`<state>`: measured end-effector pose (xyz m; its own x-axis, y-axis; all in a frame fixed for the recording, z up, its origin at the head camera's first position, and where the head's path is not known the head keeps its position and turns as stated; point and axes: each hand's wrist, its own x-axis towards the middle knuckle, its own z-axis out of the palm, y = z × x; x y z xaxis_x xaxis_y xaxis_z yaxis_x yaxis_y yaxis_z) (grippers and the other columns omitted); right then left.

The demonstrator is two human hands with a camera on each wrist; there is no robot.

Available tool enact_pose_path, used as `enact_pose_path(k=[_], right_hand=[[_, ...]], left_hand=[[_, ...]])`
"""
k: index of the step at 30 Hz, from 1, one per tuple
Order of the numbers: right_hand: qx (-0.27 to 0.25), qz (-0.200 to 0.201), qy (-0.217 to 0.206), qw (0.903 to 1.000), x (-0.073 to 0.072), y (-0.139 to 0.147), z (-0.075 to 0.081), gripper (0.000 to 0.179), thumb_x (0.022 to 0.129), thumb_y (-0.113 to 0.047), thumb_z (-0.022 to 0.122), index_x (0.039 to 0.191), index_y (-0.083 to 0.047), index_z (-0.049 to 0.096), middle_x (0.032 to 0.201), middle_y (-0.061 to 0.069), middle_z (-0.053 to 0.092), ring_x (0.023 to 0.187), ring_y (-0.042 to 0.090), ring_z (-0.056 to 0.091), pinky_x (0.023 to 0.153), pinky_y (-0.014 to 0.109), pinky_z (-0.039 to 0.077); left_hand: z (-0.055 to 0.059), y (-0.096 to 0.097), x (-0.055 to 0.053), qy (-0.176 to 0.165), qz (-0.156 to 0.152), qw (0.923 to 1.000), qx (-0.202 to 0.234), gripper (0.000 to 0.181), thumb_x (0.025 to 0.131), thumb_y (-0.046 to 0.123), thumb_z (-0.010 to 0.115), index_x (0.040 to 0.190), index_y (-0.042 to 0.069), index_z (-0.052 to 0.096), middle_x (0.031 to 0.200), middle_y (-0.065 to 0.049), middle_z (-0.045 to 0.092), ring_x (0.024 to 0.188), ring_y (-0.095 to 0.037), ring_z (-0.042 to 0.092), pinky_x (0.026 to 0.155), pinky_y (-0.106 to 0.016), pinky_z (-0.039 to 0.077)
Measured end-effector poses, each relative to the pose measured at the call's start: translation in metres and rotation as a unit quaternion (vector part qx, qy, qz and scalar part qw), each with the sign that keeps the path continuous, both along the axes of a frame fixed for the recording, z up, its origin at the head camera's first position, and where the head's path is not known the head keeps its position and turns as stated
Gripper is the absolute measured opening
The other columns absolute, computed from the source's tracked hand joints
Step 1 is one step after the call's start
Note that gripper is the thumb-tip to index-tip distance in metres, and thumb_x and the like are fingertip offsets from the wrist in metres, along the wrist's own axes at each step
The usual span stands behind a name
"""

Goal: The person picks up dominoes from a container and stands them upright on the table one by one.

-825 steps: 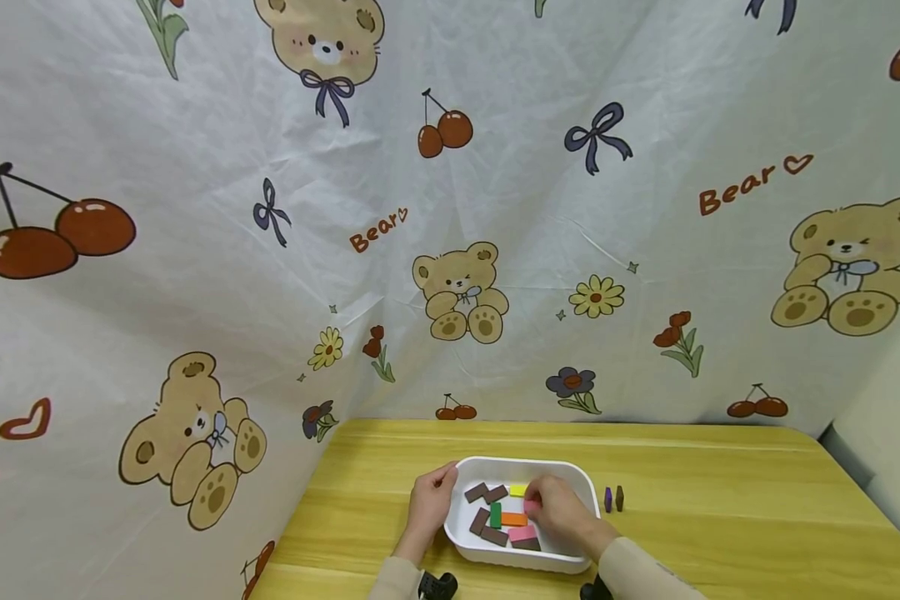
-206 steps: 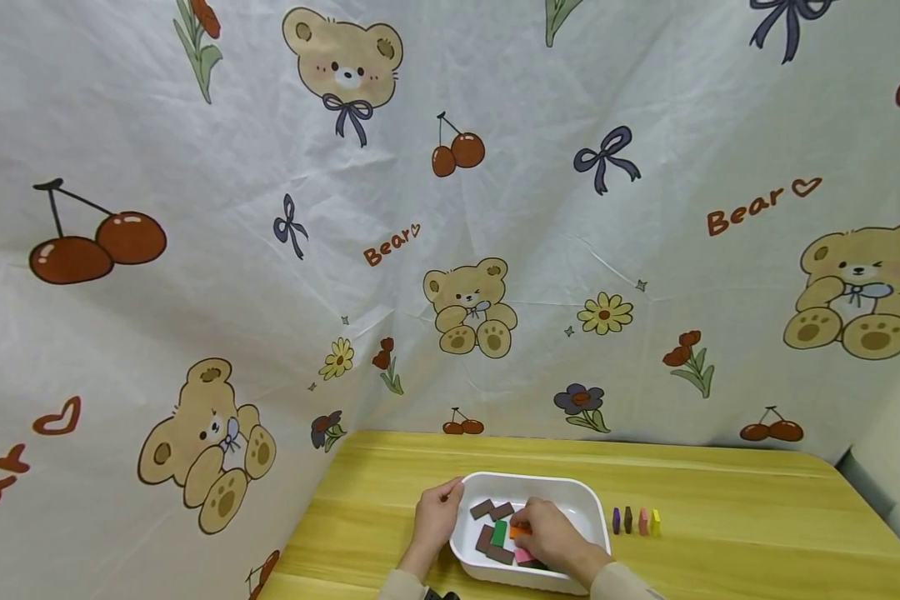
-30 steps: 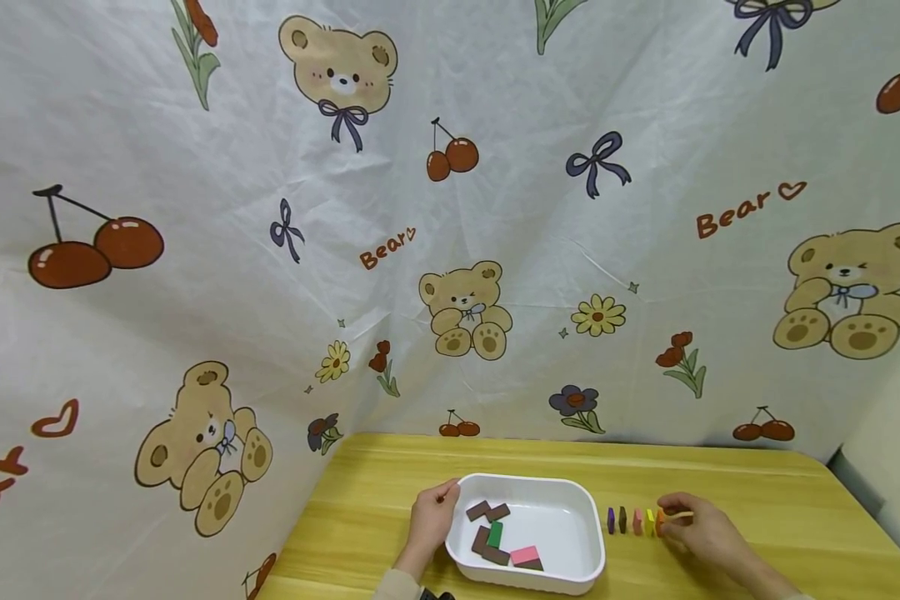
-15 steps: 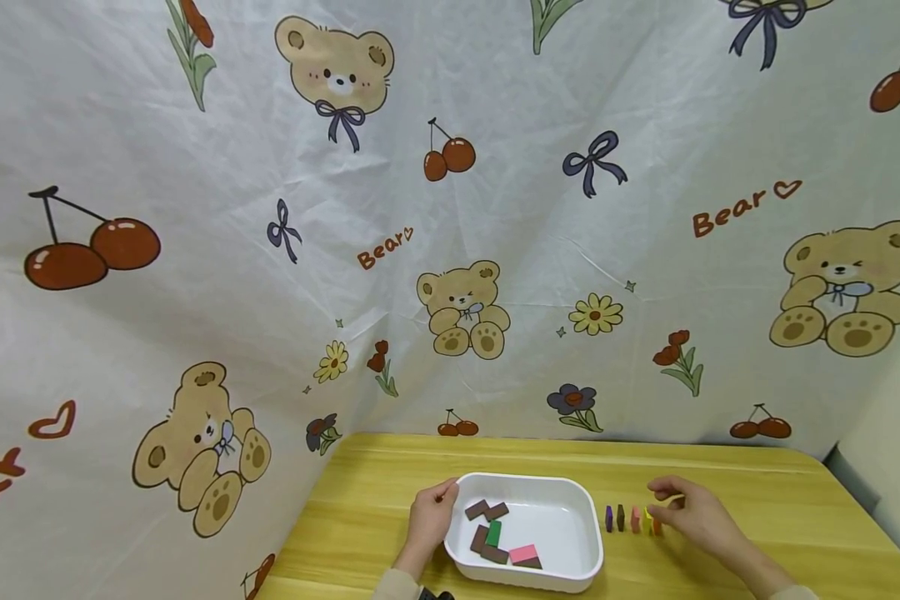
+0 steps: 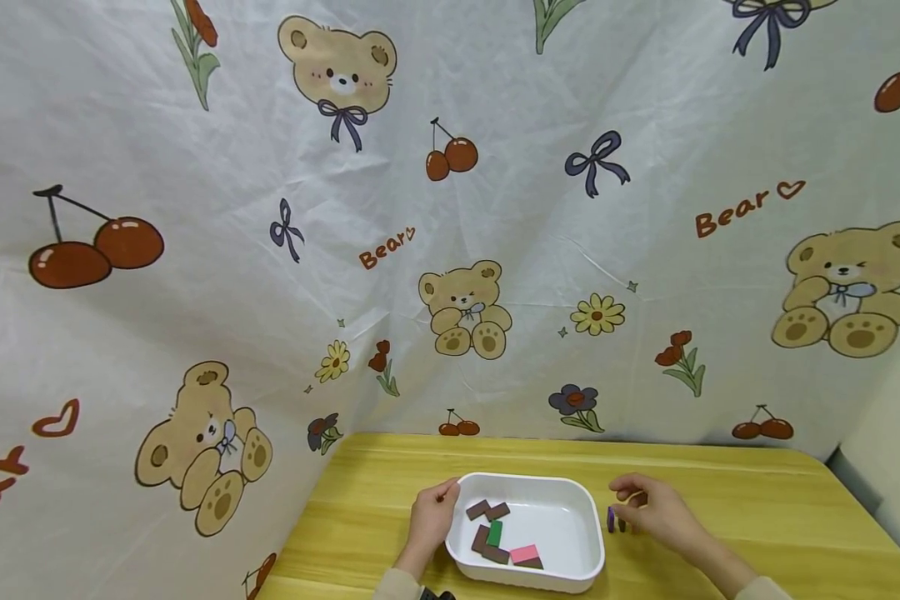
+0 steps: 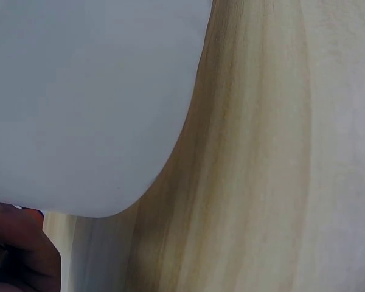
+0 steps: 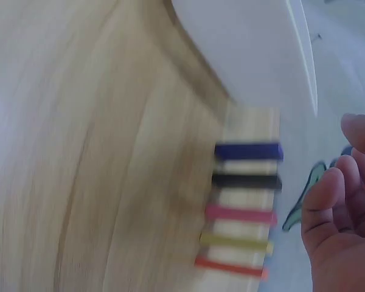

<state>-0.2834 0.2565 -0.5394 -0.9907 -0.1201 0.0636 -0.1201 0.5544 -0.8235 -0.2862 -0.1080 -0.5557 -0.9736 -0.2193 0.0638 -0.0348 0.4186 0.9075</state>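
Observation:
My left hand (image 5: 431, 518) grips the left rim of a white plastic tray (image 5: 562, 533); in the left wrist view its curled fingers (image 6: 24, 243) meet the tray's edge. Inside the tray lie a green domino block (image 5: 495, 533), a pink one (image 5: 525, 553) and several brown ones (image 5: 481, 540). My right hand (image 5: 663, 515) hovers over a row of standing domino blocks, its fingers loosely bent and holding nothing. In the right wrist view the row runs purple (image 7: 249, 151), black (image 7: 246, 180), pink (image 7: 240, 215), yellow (image 7: 236, 243) and orange (image 7: 231, 267). The head view hides most of them behind the hand.
The wooden table (image 5: 757, 500) extends right of the row and left of the tray. A cloth printed with bears (image 5: 465, 312) hangs behind the table's back edge. The row stands close to the tray's right wall.
Pink, yellow and orange dominoes have gone from the tray to the standing row. Within the last second my right hand lets go of the orange one and moves left. My left hand stays.

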Motion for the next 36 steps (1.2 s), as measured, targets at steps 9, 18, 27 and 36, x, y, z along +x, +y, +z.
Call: enact_pose_path(k=[9, 18, 27, 36], right_hand=[[0.009, 0.046, 0.032, 0.9984, 0.002, -0.028, 0.006, 0.026, 0.087, -0.010, 0.080, 0.109, -0.002, 0.070, 0.096, 0.004, 0.069, 0.083, 0.010, 0.059, 0.066, 0.020, 0.053], [-0.023, 0.079, 0.013, 0.9965, 0.004, -0.063, 0.011, 0.026, 0.086, -0.009, 0.082, 0.108, -0.003, 0.071, 0.094, 0.005, 0.067, 0.085, 0.014, 0.060, 0.069, 0.020, 0.054], [-0.047, 0.134, 0.011, 0.9898, 0.003, -0.098, 0.010, 0.022, 0.087, -0.008, 0.080, 0.105, -0.003, 0.070, 0.094, 0.008, 0.066, 0.084, 0.013, 0.059, 0.069, 0.019, 0.052], [-0.057, 0.152, 0.019, 0.9866, -0.002, -0.115, -0.012, 0.018, 0.083, -0.002, 0.080, 0.099, 0.000, 0.070, 0.087, 0.005, 0.065, 0.076, 0.007, 0.057, 0.066, 0.018, 0.050]], left_hand=[[-0.015, -0.002, -0.009, -0.004, -0.005, 1.0000, -0.002, 0.029, 0.105, 0.022, 0.060, 0.125, 0.007, 0.075, 0.127, -0.016, 0.073, 0.112, -0.027, 0.068, 0.090, -0.043, 0.061], [-0.017, -0.006, -0.009, 0.011, -0.008, 0.9999, 0.002, 0.029, 0.104, 0.025, 0.062, 0.123, 0.008, 0.076, 0.125, -0.015, 0.074, 0.107, -0.024, 0.069, 0.085, -0.038, 0.062], [-0.023, -0.007, -0.016, 0.020, -0.003, 0.9998, -0.002, 0.028, 0.103, 0.024, 0.064, 0.122, 0.007, 0.077, 0.124, -0.014, 0.075, 0.114, -0.029, 0.069, 0.091, -0.044, 0.061], [0.012, 0.001, 0.008, 0.028, -0.005, 0.9996, -0.001, 0.029, 0.102, 0.023, 0.064, 0.119, 0.004, 0.077, 0.121, -0.018, 0.075, 0.108, -0.029, 0.069, 0.087, -0.041, 0.061]])
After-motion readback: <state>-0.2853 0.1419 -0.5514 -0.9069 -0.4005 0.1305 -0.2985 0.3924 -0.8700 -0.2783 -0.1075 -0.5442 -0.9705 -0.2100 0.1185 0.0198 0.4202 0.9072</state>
